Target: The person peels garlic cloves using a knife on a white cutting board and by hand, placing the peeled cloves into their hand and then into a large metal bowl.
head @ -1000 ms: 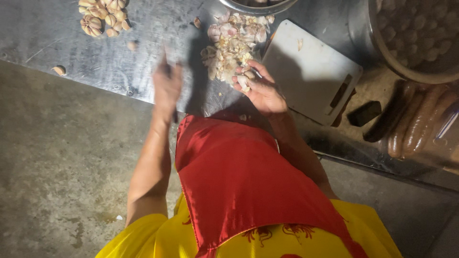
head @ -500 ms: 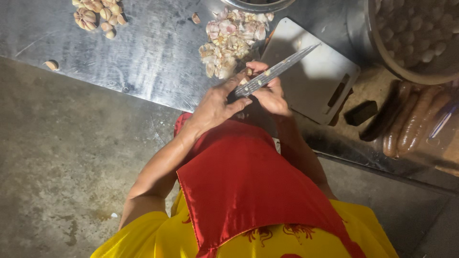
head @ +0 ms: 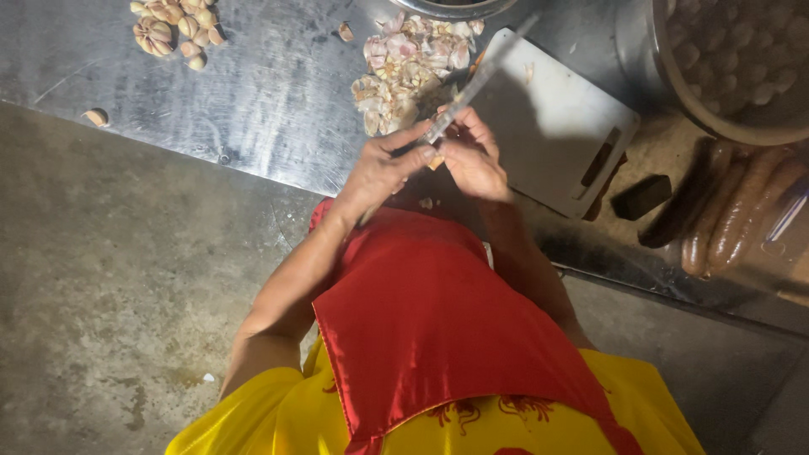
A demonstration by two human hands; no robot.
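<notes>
View from above of a person in a yellow shirt with a red satin cloth (head: pixel 430 337) draped down the front, working at a steel table (head: pixel 270 93).

The two hands meet just above the middle of the frame. The left hand (head: pixel 379 173) is closed around the handle of a knife (head: pixel 472 88); its thin blade runs up toward 1 o'clock, over the near corner of a white cutting board (head: pixel 548 126). The right hand (head: pixel 472 160) sits just beside the left at 3 o'clock, touching it, fingers curled narrowly and pinching a small garlic clove (head: pixel 436 160) against the base of the blade. Only a pale sliver of the clove shows between the fingers.

At 12 o'clock from the hands, close by, lies a pile of papery garlic skins (head: pixel 409 72) with pink and cream tones. Beyond it, at the top edge, is the rim of a metal bowl (head: pixel 447 8). Far off at 10 o'clock, in the top left corner, sits a cluster of whole garlic bulbs (head: pixel 173 25), with one loose clove (head: pixel 97 116) at 9 o'clock near the table edge.

At 2 o'clock, a large round pot (head: pixel 725 67) holds pale rounded pieces, too dim to identify. At 3 o'clock, well apart from the hands, several brown sausages (head: pixel 733 211) lie side by side, with a small dark block (head: pixel 642 195) next to them.
</notes>
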